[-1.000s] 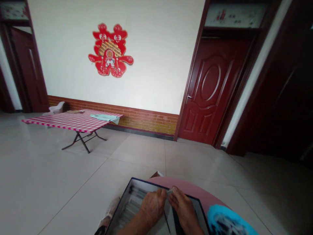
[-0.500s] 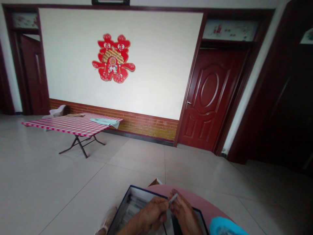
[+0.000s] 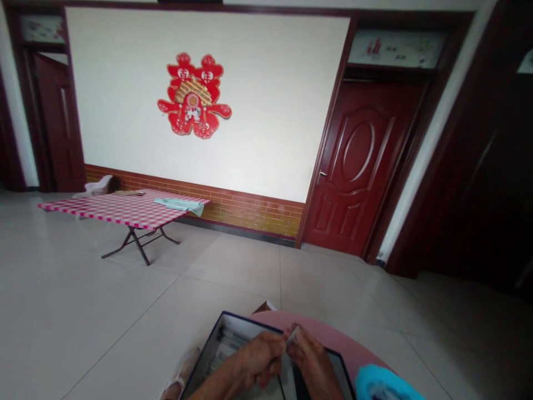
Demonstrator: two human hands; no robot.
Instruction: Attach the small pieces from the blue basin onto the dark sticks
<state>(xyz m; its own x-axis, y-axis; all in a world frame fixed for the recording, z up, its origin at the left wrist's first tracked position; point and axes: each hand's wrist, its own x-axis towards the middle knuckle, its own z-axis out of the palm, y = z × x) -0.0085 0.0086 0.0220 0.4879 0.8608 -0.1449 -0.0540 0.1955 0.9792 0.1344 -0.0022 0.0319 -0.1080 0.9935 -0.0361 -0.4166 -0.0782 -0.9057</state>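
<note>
At the bottom of the view, my left hand (image 3: 260, 358) is closed, with thumb and forefinger pinching the lower end of a small pale strip (image 3: 293, 335). My right hand (image 3: 312, 358) comes in from the other side, its fingers bent around the upper part of the strip. The fingertips of both hands nearly meet, and the strip's exact kind is too small to make out. Beneath them is a shallow box (image 3: 222, 323) with a dark blue rim and a pale inside. Several greyish, flat pieces (image 3: 227, 350) lie in its left part; my forearms hide much of the rest.
The box rests on a pink round surface (image 3: 350, 347). A bright blue object (image 3: 381, 383) stands at its right edge. A brown carton corner (image 3: 263, 306) shows behind. A foot in a sandal (image 3: 177, 383) is at lower left. Farther off stands a checkered folding table (image 3: 112, 211).
My right fingers have closed in more around the strip, and less of it shows. Both hands stay over the box. The view has tilted very slightly.
</note>
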